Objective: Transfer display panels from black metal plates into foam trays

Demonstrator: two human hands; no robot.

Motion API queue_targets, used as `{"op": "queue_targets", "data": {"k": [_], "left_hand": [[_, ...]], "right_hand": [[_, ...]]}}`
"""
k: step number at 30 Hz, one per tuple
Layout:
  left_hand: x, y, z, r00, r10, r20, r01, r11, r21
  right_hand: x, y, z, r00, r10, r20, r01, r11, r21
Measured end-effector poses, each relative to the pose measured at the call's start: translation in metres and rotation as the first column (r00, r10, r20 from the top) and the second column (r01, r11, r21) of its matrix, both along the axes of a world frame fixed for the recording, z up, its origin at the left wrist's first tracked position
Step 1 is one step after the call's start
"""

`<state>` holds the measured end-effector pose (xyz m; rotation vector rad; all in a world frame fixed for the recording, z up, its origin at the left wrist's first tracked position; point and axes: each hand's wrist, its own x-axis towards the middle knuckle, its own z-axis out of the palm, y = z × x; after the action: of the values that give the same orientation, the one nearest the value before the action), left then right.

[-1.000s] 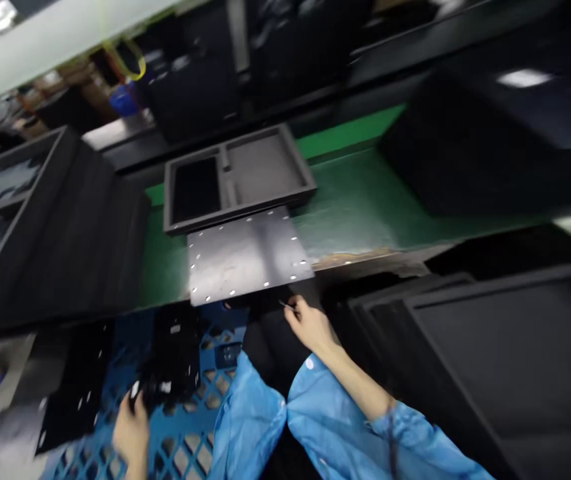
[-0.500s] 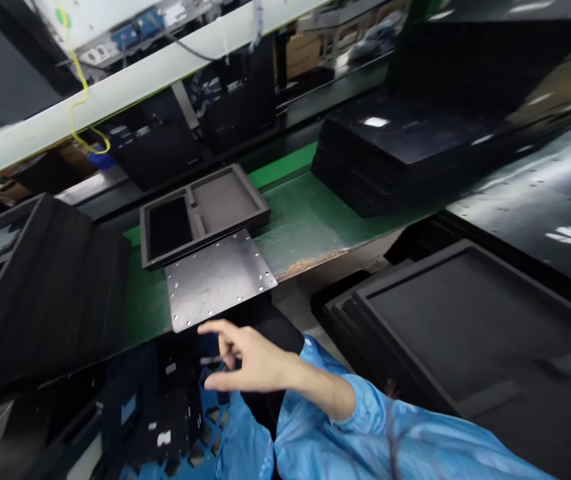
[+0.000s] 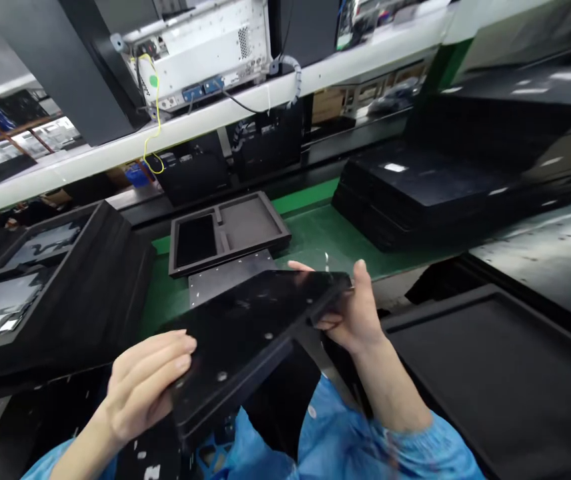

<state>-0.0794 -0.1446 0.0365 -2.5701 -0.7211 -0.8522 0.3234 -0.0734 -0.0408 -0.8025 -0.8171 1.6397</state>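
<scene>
A flat black panel (image 3: pixel 245 320) with raised edges and a few screw holes hangs tilted in front of me, held between both hands. My left hand (image 3: pixel 148 383) grips its left end, fingers over the top face. At the other end my right hand (image 3: pixel 358 313) clasps the corner, thumb up, with some fingers hidden behind it. What looks like thin clear film (image 3: pixel 310 260) shows near the right fingertips. Behind the panel, a grey metal plate (image 3: pixel 230 270) lies on the green bench, partly covered. A black foam tray (image 3: pixel 255 223) with two recesses stands just beyond the plate.
Stacked foam trays holding shiny parts (image 3: pixel 3 307) stand at the left. A pile of black sheets (image 3: pixel 415 190) sits on the green bench (image 3: pixel 310 233) at the right. Nearer on the right lies a large black tray (image 3: pixel 500 373). A white shelf beam (image 3: pixel 115 147) crosses above, carrying equipment.
Only my right hand showed before, with fingers parted. Now both hands hold the black panel, raised in front of the metal plate. The view has shifted up and left.
</scene>
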Motion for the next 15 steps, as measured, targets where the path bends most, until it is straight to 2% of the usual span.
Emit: {"op": "queue_targets", "data": {"k": [2,3,5,7,9,10,12,15], "left_hand": [[0.015,0.028,-0.012,0.994,-0.101,-0.040,0.104,0.992,0.075],[0.016,0.040,-0.022,0.992,-0.103,-0.074,0.110,0.989,0.098],[0.008,0.060,-0.048,0.994,-0.024,-0.102,0.038,0.991,0.130],[-0.010,0.076,-0.077,0.994,0.084,-0.067,-0.074,0.988,0.138],[-0.028,0.085,-0.098,0.978,0.194,-0.075,-0.184,0.976,0.114],[-0.035,0.088,-0.104,0.961,0.247,-0.122,-0.239,0.968,0.078],[-0.047,0.088,-0.104,0.903,0.342,-0.261,-0.363,0.931,-0.033],[-0.053,0.086,-0.087,0.844,0.337,-0.417,-0.474,0.832,-0.287]], "right_hand": [[0.013,0.002,-0.015,0.994,-0.066,0.084,0.067,0.998,-0.011],[0.015,0.003,-0.024,0.989,-0.073,0.130,0.075,0.997,-0.005],[0.013,0.009,-0.039,0.977,-0.051,0.208,0.047,0.999,0.024],[0.006,0.018,-0.050,0.955,-0.033,0.295,0.013,0.997,0.071],[-0.003,0.031,-0.054,0.908,-0.110,0.405,0.049,0.986,0.158],[-0.006,0.037,-0.053,0.869,-0.182,0.459,0.091,0.973,0.213],[-0.010,0.047,-0.049,0.779,-0.321,0.538,0.167,0.934,0.315],[-0.011,0.046,-0.042,0.697,-0.393,0.600,0.179,0.906,0.385]]}}
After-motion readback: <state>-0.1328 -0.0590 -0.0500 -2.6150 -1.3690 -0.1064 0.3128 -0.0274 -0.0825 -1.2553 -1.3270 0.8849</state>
